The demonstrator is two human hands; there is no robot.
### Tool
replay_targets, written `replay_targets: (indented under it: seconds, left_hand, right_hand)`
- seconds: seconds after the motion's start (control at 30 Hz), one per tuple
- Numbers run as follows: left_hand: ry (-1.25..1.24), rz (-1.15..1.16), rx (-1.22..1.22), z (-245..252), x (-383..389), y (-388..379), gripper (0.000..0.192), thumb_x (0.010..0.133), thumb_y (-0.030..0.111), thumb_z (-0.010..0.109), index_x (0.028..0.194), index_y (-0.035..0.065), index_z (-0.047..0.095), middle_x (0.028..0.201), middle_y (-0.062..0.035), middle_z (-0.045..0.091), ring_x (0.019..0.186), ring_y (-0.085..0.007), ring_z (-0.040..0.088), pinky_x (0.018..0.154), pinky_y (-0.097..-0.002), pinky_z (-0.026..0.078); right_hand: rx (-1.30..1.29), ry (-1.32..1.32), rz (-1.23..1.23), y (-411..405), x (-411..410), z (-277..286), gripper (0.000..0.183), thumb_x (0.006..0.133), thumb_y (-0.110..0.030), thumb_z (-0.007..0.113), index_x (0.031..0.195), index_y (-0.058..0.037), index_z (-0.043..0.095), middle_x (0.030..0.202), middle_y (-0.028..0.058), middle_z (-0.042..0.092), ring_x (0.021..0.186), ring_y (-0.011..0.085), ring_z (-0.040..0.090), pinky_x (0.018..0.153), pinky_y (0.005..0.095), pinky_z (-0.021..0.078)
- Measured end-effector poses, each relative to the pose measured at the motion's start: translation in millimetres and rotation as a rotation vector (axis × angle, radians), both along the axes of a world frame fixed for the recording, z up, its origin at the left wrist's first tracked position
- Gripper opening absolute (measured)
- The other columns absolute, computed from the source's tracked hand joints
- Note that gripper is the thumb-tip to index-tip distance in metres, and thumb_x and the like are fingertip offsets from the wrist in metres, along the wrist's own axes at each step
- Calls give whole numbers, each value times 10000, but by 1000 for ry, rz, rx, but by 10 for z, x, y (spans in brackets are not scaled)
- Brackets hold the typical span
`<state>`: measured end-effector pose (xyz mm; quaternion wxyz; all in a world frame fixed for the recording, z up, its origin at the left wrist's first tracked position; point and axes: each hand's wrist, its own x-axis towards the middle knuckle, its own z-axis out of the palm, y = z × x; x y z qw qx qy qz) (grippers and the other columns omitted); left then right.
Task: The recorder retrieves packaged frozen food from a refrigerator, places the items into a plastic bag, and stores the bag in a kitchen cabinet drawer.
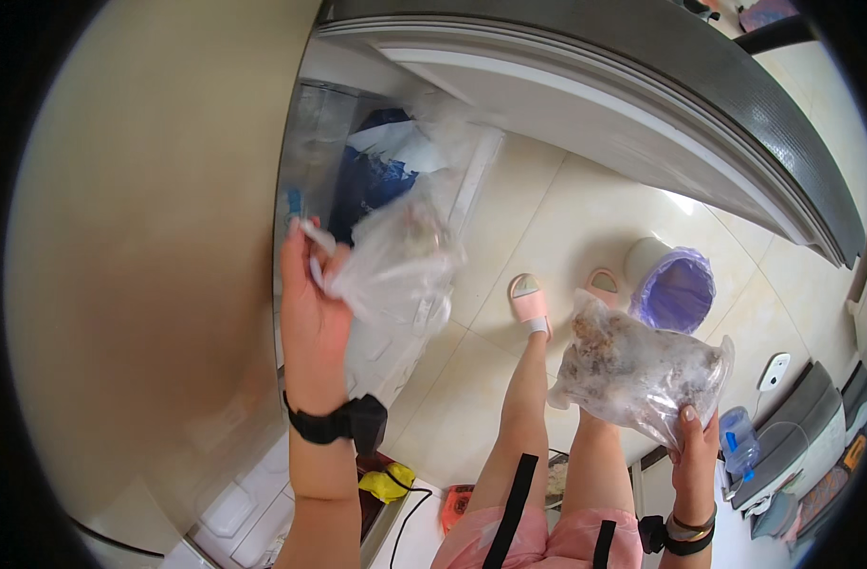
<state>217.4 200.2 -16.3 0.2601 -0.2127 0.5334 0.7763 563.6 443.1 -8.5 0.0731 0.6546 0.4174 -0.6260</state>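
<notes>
My left hand (316, 277) grips the gathered neck of a translucent plastic bag (405, 263), whose contents are blurred. Behind that bag, a blue and white package (380, 171) lies inside an open refrigerator or freezer drawer (476, 171). On the right, my right hand (695, 434) holds the lower corner of a clear plastic bag of frosted brownish food (639, 363), out over the floor. Each of my wrists has a black strap with a device.
An open appliance door (618, 135) arches across the top. A lined trash bin (671, 284) stands on the tiled floor beyond the right bag. Beige appliance surface (156, 249) fills the left. A large plastic bottle (739, 441) and a grey sofa (796, 434) are at right.
</notes>
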Motion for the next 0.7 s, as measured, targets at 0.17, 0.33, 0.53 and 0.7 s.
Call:
replay_targets:
  seconds: [0.17, 0.33, 0.53, 0.7]
  left_hand:
    - [-8, -10, -7, -920, -502, 146, 319, 818, 273, 622, 1051, 87, 508, 843, -10, 518, 790, -111, 476, 768, -269, 397]
    - [685, -789, -1120, -1458, -379, -53, 508, 694, 225, 720, 1116, 87, 474, 977, -86, 524, 930, -230, 500, 832, -348, 389]
    - [1102, -1146, -1425, -1530, -81, 4, 533, 742, 147, 645, 1213, 62, 412, 1141, -140, 462, 1046, -323, 439, 882, -389, 361]
    - [1045, -936, -1126, -1762, 5, -340, 379, 779, 27, 543, 1151, 23, 473, 1246, -168, 417, 1146, -317, 403, 989, -352, 284]
  right_hand:
    - [13, -7, -28, -7, 17, -5, 604, 731, -376, 654, 1166, -43, 401, 809, 32, 524, 484, 45, 413, 343, 182, 288]
    - [13, -18, -37, -3, 134, -69, 592, 733, -371, 659, 1159, -47, 404, 801, 31, 523, 480, 47, 420, 342, 180, 292]
    - [38, -44, -55, -17, 173, -148, 589, 746, -358, 651, 1174, -45, 395, 795, 28, 526, 470, 47, 419, 342, 177, 293]
    - [40, -48, -48, -30, 139, -119, 614, 743, -362, 654, 1192, -40, 386, 812, 37, 535, 467, 48, 419, 339, 177, 291]
